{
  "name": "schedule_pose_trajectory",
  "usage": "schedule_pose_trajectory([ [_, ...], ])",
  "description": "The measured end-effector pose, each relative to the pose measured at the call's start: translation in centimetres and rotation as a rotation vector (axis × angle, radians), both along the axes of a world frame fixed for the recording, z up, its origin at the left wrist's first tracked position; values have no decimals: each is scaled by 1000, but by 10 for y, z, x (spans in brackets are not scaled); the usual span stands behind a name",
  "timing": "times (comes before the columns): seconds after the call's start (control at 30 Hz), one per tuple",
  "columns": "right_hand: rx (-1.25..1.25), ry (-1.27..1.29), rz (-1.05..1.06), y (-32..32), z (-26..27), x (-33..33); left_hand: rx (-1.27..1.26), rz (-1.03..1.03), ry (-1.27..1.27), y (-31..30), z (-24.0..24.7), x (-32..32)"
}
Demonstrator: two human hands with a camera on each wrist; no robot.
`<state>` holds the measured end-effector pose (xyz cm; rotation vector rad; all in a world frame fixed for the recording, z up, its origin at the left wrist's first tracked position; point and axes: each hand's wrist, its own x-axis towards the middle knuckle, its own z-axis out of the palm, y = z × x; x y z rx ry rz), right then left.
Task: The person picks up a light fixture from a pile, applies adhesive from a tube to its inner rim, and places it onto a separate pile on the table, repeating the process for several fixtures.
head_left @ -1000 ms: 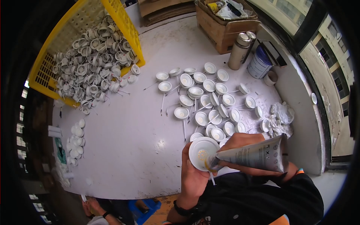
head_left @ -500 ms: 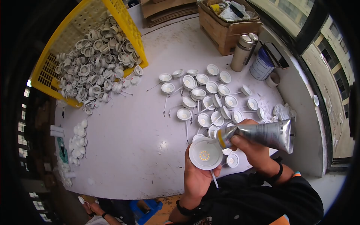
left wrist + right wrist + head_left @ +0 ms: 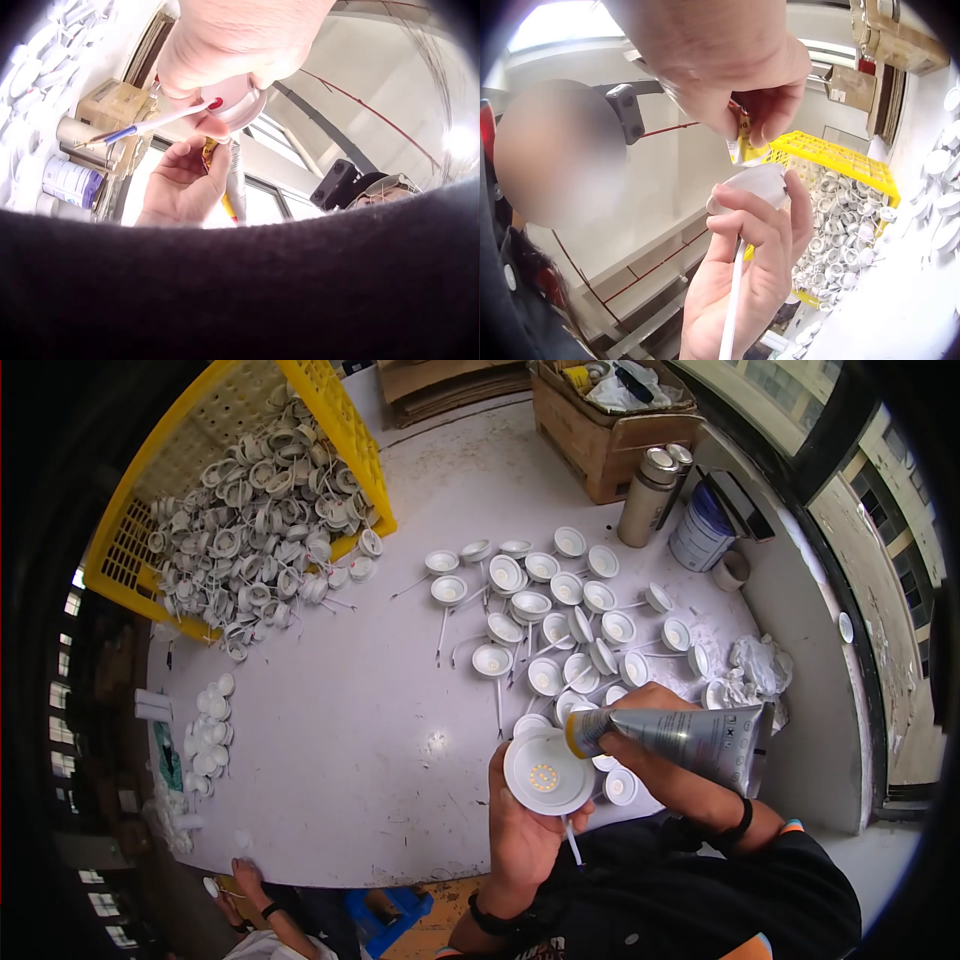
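My left hand (image 3: 525, 845) holds a white round LED light (image 3: 520, 760) by its outside, its cup facing up with a ring of small yellow LEDs in the bottom. A white cable (image 3: 161, 118) with bare wire ends hangs from the light's underside. My right hand (image 3: 665, 775) grips a silver squeeze tube (image 3: 695, 738) near its yellow end, thumb on top. That end is right at the light's right rim, and the tube's flat end points right. In the right wrist view, the fingers pinch the tube (image 3: 746, 148) just above the light (image 3: 754, 187).
Several similar lights (image 3: 545, 677) stand on the white table (image 3: 350, 760) beyond my hands. A yellow crate (image 3: 385, 510) full of fixtures lies tipped at left. At the back right are a cardboard box (image 3: 580, 455), a flask (image 3: 645, 500) and a tub (image 3: 695, 540). Another person's hands (image 3: 245, 878) work at the near edge.
The tube's tip has come up out of the light's cup to its right rim, and my right hand's grip now shows from above. My left hand keeps holding the light.
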<state>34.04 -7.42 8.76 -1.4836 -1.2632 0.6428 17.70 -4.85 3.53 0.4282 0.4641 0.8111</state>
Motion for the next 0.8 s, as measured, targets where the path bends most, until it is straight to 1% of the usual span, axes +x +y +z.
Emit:
schedule_pose_trajectory([
  [0.07,-2,-120,37,1,2,1,14,-1,-12,0,1,1],
  [0.17,48,-134,46,2,-2,2,28,-5,-18,-1,2,1],
  [0.3,53,-106,47,3,1,1,58,-35,-9,1,3,1],
  [0.37,63,-188,69,4,1,2,86,-38,-15,1,3,1],
  [0.5,97,-164,69,2,2,1,68,-23,15,0,3,0],
  [0.57,69,-202,50,1,5,4,2,-60,-80,0,-2,-1],
  [0.6,70,-203,52,0,4,4,2,-58,-82,0,-3,0],
  [0.67,236,62,-50,-3,0,1,3,-50,-57,-1,-4,1],
  [0.7,247,249,-61,-5,-2,-2,4,-50,-57,1,-4,1],
  [0.73,247,249,-61,-6,-2,-1,-33,-64,-64,4,-5,2],
  [0.8,255,348,-42,-7,-3,0,-71,-78,-71,7,-8,2],
])
